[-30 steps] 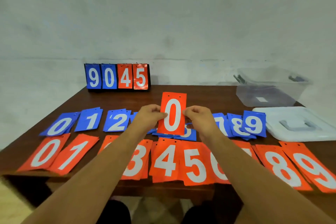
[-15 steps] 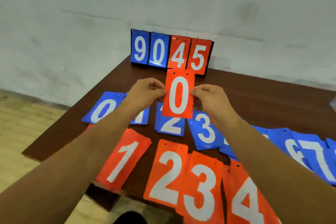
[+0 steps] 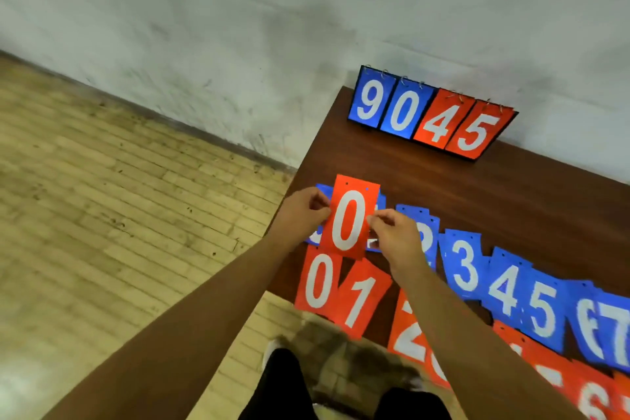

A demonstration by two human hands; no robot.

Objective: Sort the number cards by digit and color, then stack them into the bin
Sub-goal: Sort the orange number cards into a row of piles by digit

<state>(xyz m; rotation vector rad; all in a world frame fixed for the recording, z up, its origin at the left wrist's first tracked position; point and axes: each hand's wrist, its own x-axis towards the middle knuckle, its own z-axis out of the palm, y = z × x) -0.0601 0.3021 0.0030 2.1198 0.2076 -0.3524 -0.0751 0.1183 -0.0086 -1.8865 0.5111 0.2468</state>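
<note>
The red 0 card [image 3: 353, 216] is up off the table, upright and facing the person, pinched at both sides. The left hand [image 3: 301, 211] nips its left edge between thumb and curled fingertips, and the right hand [image 3: 395, 235] nips the right edge the same way; neither hand has hold of anything else. Just below the hands, on the person's side, a second red 0 card [image 3: 318, 286] lies flat, with a red 1 card [image 3: 361, 300] lapping against it under the right wrist. More red cards run on beneath the right forearm. Behind the held card are blue cards, mostly hidden by it and the hands, and the blue row carries on past the right hand with a blue 3 card [image 3: 465, 266] and higher digits. Well beyond the hands, against the wall, a flip scoreboard [image 3: 429, 116] stands on the wooden table [image 3: 494, 194]. The bin is out of view. I'd say this is the sorting step: the card looks bound for the red 0 below. It needs lowering towards the person and laying square on its match without dragging the 1 along.
</note>
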